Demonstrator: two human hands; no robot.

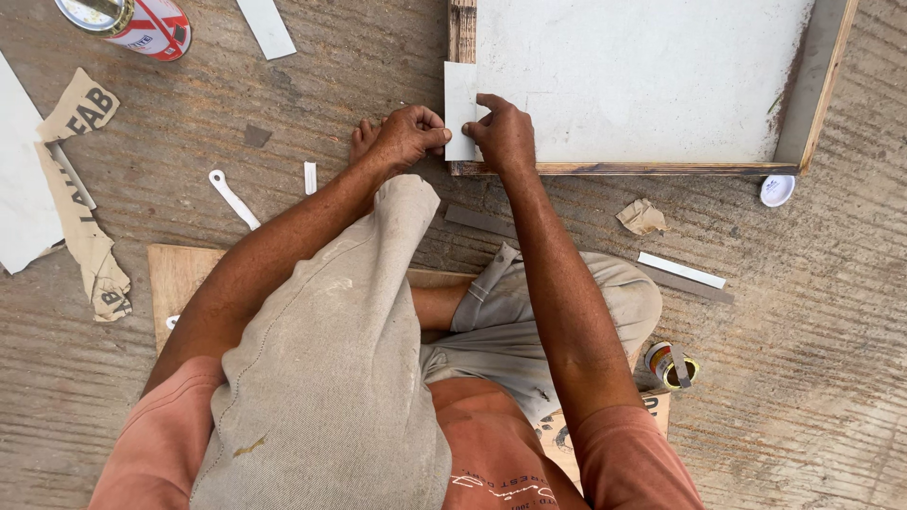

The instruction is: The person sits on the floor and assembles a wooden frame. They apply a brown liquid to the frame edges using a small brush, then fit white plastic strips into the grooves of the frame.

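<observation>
Nearest me I see bent knees in grey trousers [331,359] over a plywood piece [184,279], with a tape roll [669,365] just beside the right thigh, so I take it I'm seated low to work at floor level. Further out, my left hand [408,137] is curled, pinching the left edge of a small white strip [459,109], while my right hand [503,132] presses fingers flat on it, apparently steadying it against the corner. The strip stands at the near-left corner of the white panel [642,76] in its wooden frame [624,169], and a paint can [128,24] lies far left.
</observation>
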